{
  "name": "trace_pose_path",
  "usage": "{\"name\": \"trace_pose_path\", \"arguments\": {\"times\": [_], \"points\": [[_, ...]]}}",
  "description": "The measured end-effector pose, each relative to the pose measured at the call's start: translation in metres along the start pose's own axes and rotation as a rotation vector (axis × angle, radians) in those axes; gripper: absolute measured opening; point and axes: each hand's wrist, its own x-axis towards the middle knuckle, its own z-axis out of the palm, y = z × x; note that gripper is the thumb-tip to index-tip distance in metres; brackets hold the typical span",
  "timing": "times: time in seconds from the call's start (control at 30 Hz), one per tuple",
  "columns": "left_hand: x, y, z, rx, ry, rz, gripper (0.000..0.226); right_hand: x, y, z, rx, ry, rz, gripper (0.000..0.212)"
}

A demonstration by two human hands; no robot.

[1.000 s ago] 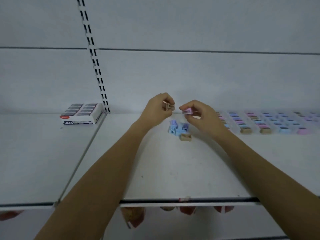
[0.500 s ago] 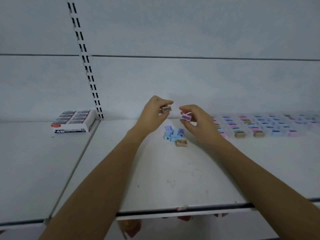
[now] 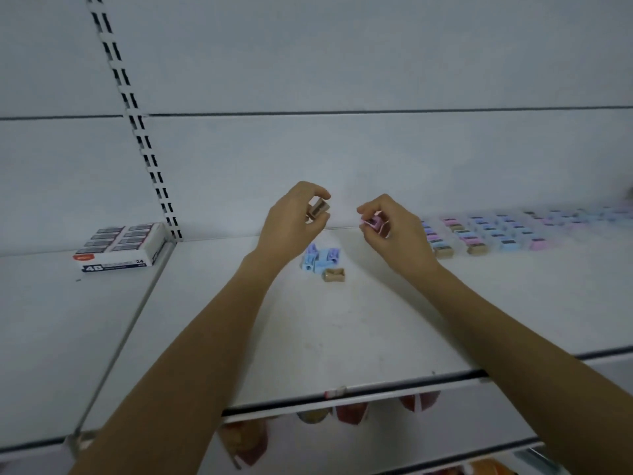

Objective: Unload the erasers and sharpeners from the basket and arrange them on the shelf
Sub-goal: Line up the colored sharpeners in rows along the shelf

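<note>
Fingers (image 3: 315, 193) of the left hand (image 3: 291, 221) are pinching a tan sharpener (image 3: 318, 209). The right hand (image 3: 397, 234) is pinching a pink sharpener (image 3: 375, 223). Both are hanging above the white shelf (image 3: 376, 320). The neat rows (image 3: 496, 234) of sharpeners are sitting to the right, so the right hand is nearer to them. A small loose pile (image 3: 320, 264) is lying just below the hands.
</note>
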Motion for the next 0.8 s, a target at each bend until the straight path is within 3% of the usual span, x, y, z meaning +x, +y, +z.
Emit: {"name": "trace_pose_path", "arguments": {"times": [0.2, 0.37, 0.6, 0.8], "points": [[0.020, 0.057, 0.019, -0.001, -0.093, 0.109, 0.011, -0.016, 0.028, -0.061, -0.092, -0.038, 0.008, 0.010], [0.041, 0.118, 0.059, -0.070, -0.084, 0.162, 0.020, -0.037, 0.066, -0.136, -0.066, -0.077, 0.016, 0.018], [0.057, 0.223, 0.147, -0.093, -0.128, 0.197, 0.022, -0.079, 0.137, -0.262, -0.190, 0.018, 0.110, 0.029], [0.070, 0.271, 0.212, -0.014, -0.164, 0.154, 0.028, -0.101, 0.188, -0.333, -0.336, 0.020, 0.243, 0.019]]}}
